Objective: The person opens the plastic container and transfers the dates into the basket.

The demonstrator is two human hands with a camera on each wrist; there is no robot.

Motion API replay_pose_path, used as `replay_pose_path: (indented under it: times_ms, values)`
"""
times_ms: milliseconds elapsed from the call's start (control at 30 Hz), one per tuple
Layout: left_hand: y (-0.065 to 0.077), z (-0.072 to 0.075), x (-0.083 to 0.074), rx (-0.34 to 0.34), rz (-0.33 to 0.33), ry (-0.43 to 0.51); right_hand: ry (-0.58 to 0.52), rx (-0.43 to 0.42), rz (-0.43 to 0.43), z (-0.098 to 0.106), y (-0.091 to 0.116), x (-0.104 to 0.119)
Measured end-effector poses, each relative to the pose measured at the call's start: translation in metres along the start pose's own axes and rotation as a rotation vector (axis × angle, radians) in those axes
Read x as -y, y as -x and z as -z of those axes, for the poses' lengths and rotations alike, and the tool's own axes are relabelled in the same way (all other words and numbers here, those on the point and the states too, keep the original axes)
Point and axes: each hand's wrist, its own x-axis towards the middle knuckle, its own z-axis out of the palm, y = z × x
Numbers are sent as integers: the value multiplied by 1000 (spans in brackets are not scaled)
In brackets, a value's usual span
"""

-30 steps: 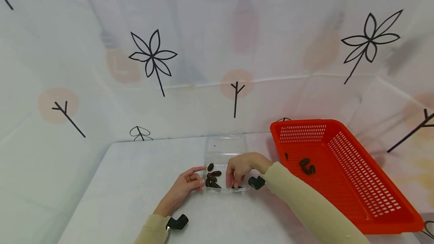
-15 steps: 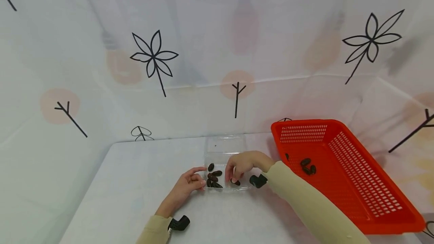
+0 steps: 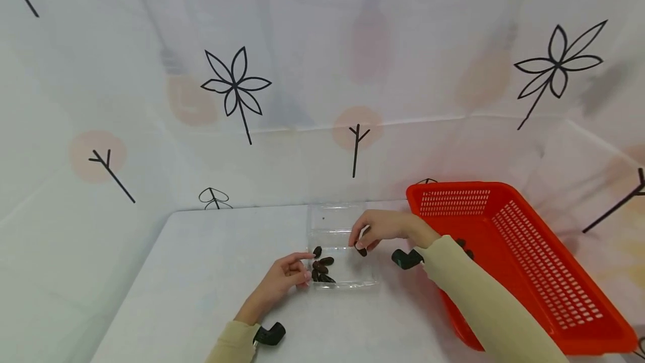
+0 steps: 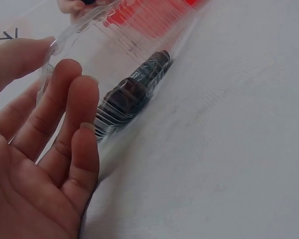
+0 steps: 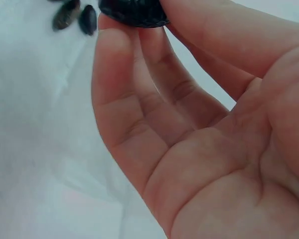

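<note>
Grip, right hand (image 3: 382,226): pinching a single dark oval piece (image 3: 360,250) between thumb and fingertips. Right wrist cam gets it up close at the top edge, and it looks pretty shiny.
Held piece spot: over the right rear part of the clear box (image 3: 347,270), close to the lid fold. Honestly can't tell if it's touching the plastic.
Grip, left hand (image 3: 276,282): loose, fingers slightly apart, tips resting against the left side of the box.
Box build: thin see-through plastic with ribbed walls, sitting on the white-covered worktop (image 3: 211,256), lid (image 3: 337,218) folded back toward the backdrop.
Box contents: a handful of dark pieces (image 3: 327,261) bunched along the left side, one lying a bit farther back. Left wrist cam shows some through the wall.
Red basket (image 3: 468,184): big, shallow, slotted sides, on the right of the worktop, well apart from the left hand.
Basket contents: at least a couple more loose pieces (image 3: 461,242), partly hidden behind the right sleeve (image 3: 494,301).
Sleeves: pale yellowish on both arms, left sleeve (image 3: 234,343) included, with a black wrist gadget (image 3: 407,259) on each.
Backdrop (image 3: 302,172): whitish cloth, black line-drawn flowers, faded orange blobs, some creases.
</note>
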Motion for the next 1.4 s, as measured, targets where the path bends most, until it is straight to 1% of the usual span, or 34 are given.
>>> replay_pose_path:
  times_ms: [67,133,333,433,533,633,700,833,933,1000,1133,1233,1400]
  values:
    - [0,-1,2,-1,-10,-3,-10,-33,-6,8,11,-2]
    - [0,-3,4,-2,-11,-14,-13,-82,-7,15,25,-7]
    - [0,-6,11,0,-44,-18,-18,-284,-15,33,73,-24]
    - [0,-7,11,0,-64,-23,-31,-366,-32,41,98,-36]
    - [0,-6,10,-4,-53,-23,-24,-423,-37,47,120,-49]
    - [0,-5,9,-14,-40,-15,-13,-464,-50,50,138,-63]
    - [0,-5,9,-19,-57,-25,-1,-493,-69,50,147,-70]
    - [1,-4,9,-26,-74,-30,34,-542,-109,48,160,-87]
    - [1,-3,8,-36,-66,-23,46,-561,-119,46,166,-100]
    - [2,-3,7,-46,-60,-24,35,-567,-131,44,169,-107]
    - [3,-2,5,-64,-41,-19,28,-555,-151,43,172,-119]
    - [3,-2,4,-64,-27,-1,14,-541,-146,42,175,-125]
    - [4,-2,5,-62,-15,6,-17,-526,-137,41,179,-130]
